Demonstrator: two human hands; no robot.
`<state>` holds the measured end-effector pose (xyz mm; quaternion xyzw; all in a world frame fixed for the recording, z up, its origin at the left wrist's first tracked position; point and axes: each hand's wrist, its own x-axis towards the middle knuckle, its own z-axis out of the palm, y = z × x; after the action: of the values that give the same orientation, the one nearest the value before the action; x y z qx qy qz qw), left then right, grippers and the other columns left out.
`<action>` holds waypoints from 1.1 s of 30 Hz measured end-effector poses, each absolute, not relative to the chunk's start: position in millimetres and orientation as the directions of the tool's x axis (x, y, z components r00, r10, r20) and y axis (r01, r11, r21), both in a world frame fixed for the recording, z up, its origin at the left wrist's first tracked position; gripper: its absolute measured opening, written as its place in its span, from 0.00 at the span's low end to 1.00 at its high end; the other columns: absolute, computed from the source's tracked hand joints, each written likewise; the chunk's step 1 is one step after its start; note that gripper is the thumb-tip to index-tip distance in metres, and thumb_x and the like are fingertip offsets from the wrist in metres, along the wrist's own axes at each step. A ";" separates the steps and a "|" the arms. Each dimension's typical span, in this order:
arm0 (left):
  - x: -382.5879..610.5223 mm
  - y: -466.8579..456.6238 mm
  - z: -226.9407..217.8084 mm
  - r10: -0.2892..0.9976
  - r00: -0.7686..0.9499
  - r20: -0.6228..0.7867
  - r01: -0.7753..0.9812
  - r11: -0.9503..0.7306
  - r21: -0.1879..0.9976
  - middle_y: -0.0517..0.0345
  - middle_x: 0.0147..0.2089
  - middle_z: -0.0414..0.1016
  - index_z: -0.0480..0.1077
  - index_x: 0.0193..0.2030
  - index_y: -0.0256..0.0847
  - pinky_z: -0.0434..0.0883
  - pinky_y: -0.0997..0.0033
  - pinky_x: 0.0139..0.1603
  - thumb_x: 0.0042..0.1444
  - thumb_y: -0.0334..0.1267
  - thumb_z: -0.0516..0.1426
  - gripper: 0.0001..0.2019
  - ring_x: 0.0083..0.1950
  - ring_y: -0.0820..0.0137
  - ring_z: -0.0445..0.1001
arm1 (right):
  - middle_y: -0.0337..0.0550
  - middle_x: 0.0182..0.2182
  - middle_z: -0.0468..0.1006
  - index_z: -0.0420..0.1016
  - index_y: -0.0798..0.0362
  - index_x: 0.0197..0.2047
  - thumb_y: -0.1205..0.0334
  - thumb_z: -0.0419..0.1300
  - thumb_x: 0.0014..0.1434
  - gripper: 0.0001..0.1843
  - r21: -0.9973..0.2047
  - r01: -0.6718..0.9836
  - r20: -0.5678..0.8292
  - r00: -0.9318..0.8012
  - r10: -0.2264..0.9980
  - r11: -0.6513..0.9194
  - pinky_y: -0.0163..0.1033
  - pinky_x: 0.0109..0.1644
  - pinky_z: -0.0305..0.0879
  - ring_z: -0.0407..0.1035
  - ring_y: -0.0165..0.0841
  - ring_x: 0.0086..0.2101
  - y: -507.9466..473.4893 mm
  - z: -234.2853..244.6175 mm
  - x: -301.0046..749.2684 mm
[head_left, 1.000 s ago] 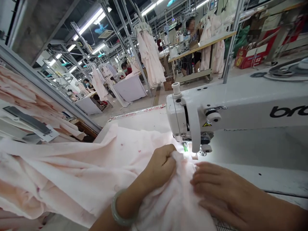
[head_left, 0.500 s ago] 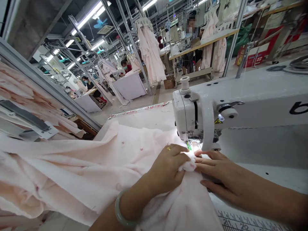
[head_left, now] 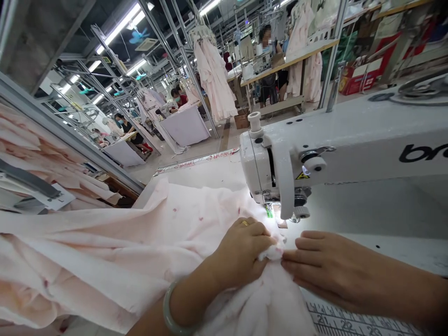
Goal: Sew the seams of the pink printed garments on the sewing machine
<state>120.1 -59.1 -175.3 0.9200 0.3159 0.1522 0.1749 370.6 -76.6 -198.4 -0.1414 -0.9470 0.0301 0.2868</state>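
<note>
Pale pink fabric [head_left: 196,224] with small dark pink spots spreads over the sewing table and drapes off to the left. My left hand [head_left: 241,252], wearing a ring and a pale bangle, is closed on a bunched fold of it just in front of the presser foot [head_left: 269,211]. At that fold's right edge, the fingertips of my right hand [head_left: 325,263] press together on the fabric, its thumb mostly hidden. The white sewing machine's head [head_left: 257,170] stands just beyond both hands, its lamp lighting the needle area.
A printed measuring scale [head_left: 341,322] runs along the table's near edge. On the left, more pink pieces [head_left: 24,135] hang beside a clip with a white tag [head_left: 59,198]. Metal posts, hanging garments [head_left: 215,79] and people at other machines are beyond the table.
My right hand has drawn back from the presser foot towards me, and its fingers have come closer together. My left hand keeps its grip on the fold, slightly nearer me. The view has shifted a little.
</note>
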 end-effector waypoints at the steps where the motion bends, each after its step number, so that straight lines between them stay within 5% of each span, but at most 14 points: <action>1: 119.8 -60.4 -176.8 0.628 0.759 0.174 0.529 -0.750 0.398 0.50 0.50 0.83 0.81 0.48 0.41 0.71 0.56 0.60 0.65 0.33 0.57 0.12 0.51 0.60 0.78 | 0.45 0.37 0.84 0.80 0.52 0.47 0.73 0.48 0.77 0.18 -0.135 0.251 0.524 -0.803 0.284 0.958 0.45 0.41 0.64 0.73 0.36 0.33 -76.8 -199.3 371.4; 16: 122.0 -29.7 -187.4 0.575 0.811 0.105 0.545 -0.809 0.221 0.51 0.59 0.84 0.78 0.57 0.42 0.68 0.56 0.65 0.63 0.33 0.57 0.17 0.58 0.56 0.79 | 0.40 0.42 0.86 0.79 0.53 0.49 0.69 0.47 0.80 0.17 -0.146 0.376 0.578 -0.718 0.388 0.915 0.45 0.46 0.68 0.74 0.36 0.38 -72.5 -205.0 368.5; 21: 124.7 -34.0 -182.1 0.713 0.668 0.214 0.536 -0.661 0.525 0.50 0.46 0.84 0.77 0.43 0.41 0.72 0.60 0.59 0.65 0.34 0.55 0.09 0.49 0.60 0.80 | 0.42 0.46 0.86 0.79 0.52 0.48 0.70 0.47 0.79 0.19 -0.142 0.359 0.590 -0.717 0.370 0.922 0.45 0.49 0.68 0.75 0.37 0.40 -71.4 -204.9 367.6; 25: 131.4 -36.3 -177.0 0.860 0.482 0.167 0.541 -0.442 0.716 0.56 0.33 0.78 0.69 0.29 0.42 0.73 0.65 0.49 0.69 0.40 0.54 0.15 0.39 0.65 0.76 | 0.44 0.47 0.85 0.79 0.52 0.47 0.71 0.49 0.77 0.17 -0.175 0.351 0.551 -0.740 0.387 0.920 0.47 0.51 0.68 0.75 0.39 0.42 -72.4 -204.6 369.4; 28: 132.9 -39.6 -177.5 0.789 0.577 0.212 0.519 -0.555 0.650 0.56 0.36 0.80 0.70 0.29 0.42 0.71 0.63 0.52 0.68 0.37 0.55 0.14 0.42 0.64 0.78 | 0.43 0.45 0.85 0.80 0.52 0.50 0.70 0.50 0.77 0.16 -0.215 0.340 0.513 -0.759 0.402 0.916 0.48 0.47 0.67 0.73 0.40 0.40 -73.5 -205.1 370.3; 30: 132.0 -43.3 -177.9 0.705 0.673 0.222 0.527 -0.668 0.525 0.53 0.45 0.84 0.76 0.37 0.42 0.69 0.59 0.59 0.65 0.34 0.55 0.08 0.50 0.60 0.80 | 0.42 0.43 0.85 0.80 0.52 0.51 0.70 0.51 0.77 0.15 -0.262 0.330 0.486 -0.767 0.419 0.907 0.48 0.45 0.67 0.72 0.39 0.39 -73.5 -204.3 371.1; 33: 129.9 -49.1 -176.2 0.634 0.757 0.159 0.575 -0.762 0.298 0.50 0.56 0.83 0.78 0.52 0.42 0.65 0.53 0.66 0.64 0.34 0.57 0.12 0.58 0.56 0.78 | 0.42 0.42 0.85 0.80 0.51 0.50 0.67 0.52 0.77 0.13 -0.360 0.317 0.443 -0.770 0.460 0.877 0.46 0.46 0.69 0.74 0.38 0.40 -71.1 -200.7 374.3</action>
<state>129.9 -49.1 -176.2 0.9300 0.3251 0.1261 0.1160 374.3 -71.1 -200.7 -0.2085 -0.9312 0.1335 0.2676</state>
